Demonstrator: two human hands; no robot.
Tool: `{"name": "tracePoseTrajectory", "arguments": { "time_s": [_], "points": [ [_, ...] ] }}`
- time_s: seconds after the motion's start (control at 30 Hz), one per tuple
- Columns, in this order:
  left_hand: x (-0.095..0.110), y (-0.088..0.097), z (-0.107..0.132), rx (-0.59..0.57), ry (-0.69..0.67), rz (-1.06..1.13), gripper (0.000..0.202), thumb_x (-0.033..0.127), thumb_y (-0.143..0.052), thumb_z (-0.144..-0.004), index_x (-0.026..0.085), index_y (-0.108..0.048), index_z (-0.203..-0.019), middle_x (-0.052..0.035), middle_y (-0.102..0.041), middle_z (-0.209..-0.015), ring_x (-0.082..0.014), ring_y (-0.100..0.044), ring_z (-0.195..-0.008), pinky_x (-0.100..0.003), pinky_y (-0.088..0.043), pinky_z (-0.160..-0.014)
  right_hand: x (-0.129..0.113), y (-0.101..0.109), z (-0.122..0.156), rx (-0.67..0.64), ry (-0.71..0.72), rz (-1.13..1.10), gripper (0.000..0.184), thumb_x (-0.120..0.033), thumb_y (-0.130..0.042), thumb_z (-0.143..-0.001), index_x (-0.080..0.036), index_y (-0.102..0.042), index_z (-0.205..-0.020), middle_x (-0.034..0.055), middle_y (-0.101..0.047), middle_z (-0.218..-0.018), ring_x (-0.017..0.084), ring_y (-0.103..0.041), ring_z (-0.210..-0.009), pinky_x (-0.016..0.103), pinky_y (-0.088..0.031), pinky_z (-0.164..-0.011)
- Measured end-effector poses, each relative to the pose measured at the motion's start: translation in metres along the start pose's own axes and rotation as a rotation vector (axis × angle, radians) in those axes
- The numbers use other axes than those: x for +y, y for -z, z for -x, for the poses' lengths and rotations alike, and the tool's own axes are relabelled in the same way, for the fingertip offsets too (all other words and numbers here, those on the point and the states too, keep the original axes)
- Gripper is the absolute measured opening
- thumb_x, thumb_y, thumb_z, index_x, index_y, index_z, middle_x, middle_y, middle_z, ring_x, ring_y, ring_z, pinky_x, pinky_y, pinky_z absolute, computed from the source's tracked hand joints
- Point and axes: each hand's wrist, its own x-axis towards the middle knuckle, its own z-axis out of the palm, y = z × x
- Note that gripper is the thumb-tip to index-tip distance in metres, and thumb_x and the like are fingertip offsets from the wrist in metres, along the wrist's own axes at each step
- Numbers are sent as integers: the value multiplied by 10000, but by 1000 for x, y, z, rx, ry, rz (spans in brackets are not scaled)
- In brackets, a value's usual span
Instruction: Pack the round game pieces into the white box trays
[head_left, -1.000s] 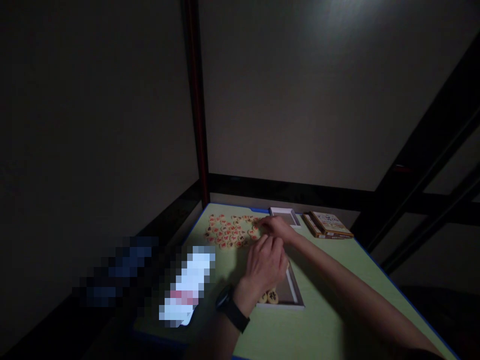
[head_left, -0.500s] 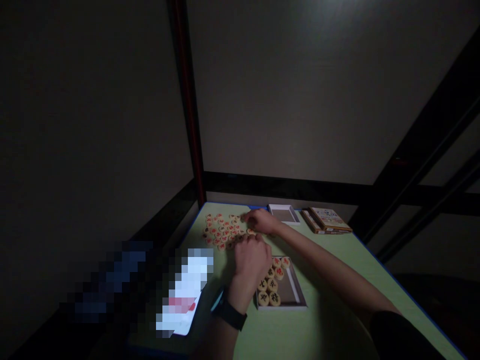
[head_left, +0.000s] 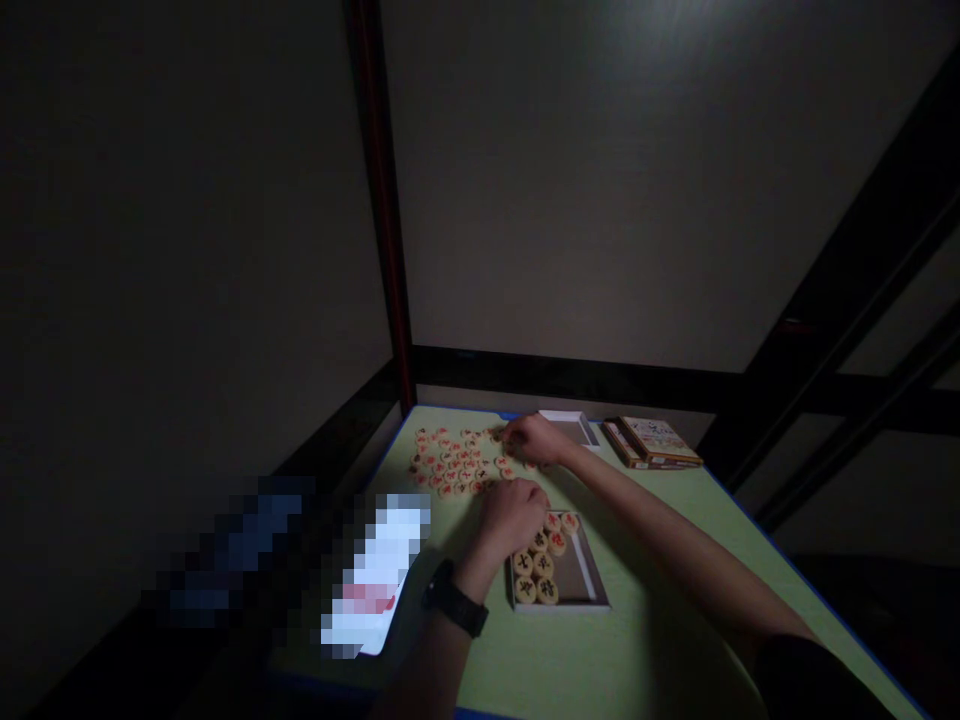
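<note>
Round wooden Chinese chess pieces [head_left: 457,460] with red and black characters lie spread over the far left of the green table. My right hand [head_left: 534,440] is at the right edge of this spread, fingers bent down and closed at a piece near the back. Whatever sits between its fingertips is hidden. My left hand [head_left: 517,512], fingers curled together, hovers at the far left corner of a shallow open box [head_left: 592,580]; what it holds cannot be made out. Inside that box, several chess pieces [head_left: 543,565] fill the left side and part of the far edge.
A second shallow tray [head_left: 581,430] stands behind my right forearm. Printed flat boxes [head_left: 656,442] are stacked at the back right. A lit phone [head_left: 382,580], partly blurred out, lies left of my left wrist. Walls [head_left: 562,200] rise behind the table.
My left hand has moved right, from the scattered pieces toward the open box's far corner. My right hand has shifted slightly right, still among the pieces.
</note>
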Motion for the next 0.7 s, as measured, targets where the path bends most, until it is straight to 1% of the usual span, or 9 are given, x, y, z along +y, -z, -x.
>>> {"name": "tracePoseTrajectory", "arguments": {
  "time_s": [0.13, 0.33, 0.47, 0.53, 0.6, 0.63, 0.7],
  "points": [
    [0, -1, 1, -22, -3, 8, 413, 221, -349, -884, 193, -760, -913, -72, -751, -1017, -215, -658, -983, -291, -456, -892, -2, 1, 1, -11, 3, -9, 336, -53, -590, -680, -162, -764, -946, 43, -748, -808, 170, -641, -723, 230, -416, -659],
    [4, -3, 4, 25, 20, 48, 377, 236, -384, -869, 209, -760, -864, -65, -760, -925, -218, -667, -914, -288, -471, -837, 6, 7, -2, -16, -9, -1, 400, 4, -542, -659, -158, -768, -947, 38, -751, -795, 158, -648, -700, 210, -417, -638],
    [7, -2, 8, 78, -10, -6, 371, 228, -386, -861, 192, -753, -832, -91, -756, -905, -231, -671, -865, -317, -469, -807, 9, 7, -11, -23, 2, 3, 371, -1, -547, -691, -168, -776, -932, 40, -765, -827, 169, -674, -743, 209, -433, -668],
    [10, -2, 11, 125, -25, -62, 361, 226, -387, -865, 184, -740, -802, -99, -752, -877, -224, -671, -818, -321, -466, -773, 6, 5, -18, -30, 24, 1, 339, -27, -555, -728, -174, -777, -939, 42, -769, -855, 174, -683, -774, 212, -438, -688],
    [12, -1, 15, 202, -35, -112, 338, 230, -395, -870, 177, -720, -791, -102, -742, -850, -218, -665, -778, -327, -462, -747, -1, 2, -26, -40, 57, 1, 316, -54, -558, -762, -176, -774, -958, 43, -769, -885, 174, -683, -799, 214, -437, -705],
    [13, -1, 17, 258, -44, -128, 308, 234, -412, -866, 174, -708, -801, -102, -735, -850, -222, -661, -781, -333, -462, -743, -6, -1, -29, -47, 77, 1, 303, -66, -558, -775, -173, -772, -962, 43, -767, -892, 170, -680, -801, 214, -435, -710],
    [14, -1, 20, 409, -84, -136, 223, 238, -464, -841, 173, -677, -837, -99, -715, -868, -236, -650, -827, -344, -465, -751, -19, -7, -36, -67, 117, 6, 278, -80, -556, -791, -164, -767, -950, 39, -762, -880, 157, -665, -779, 208, -426, -706]
  ]
}}
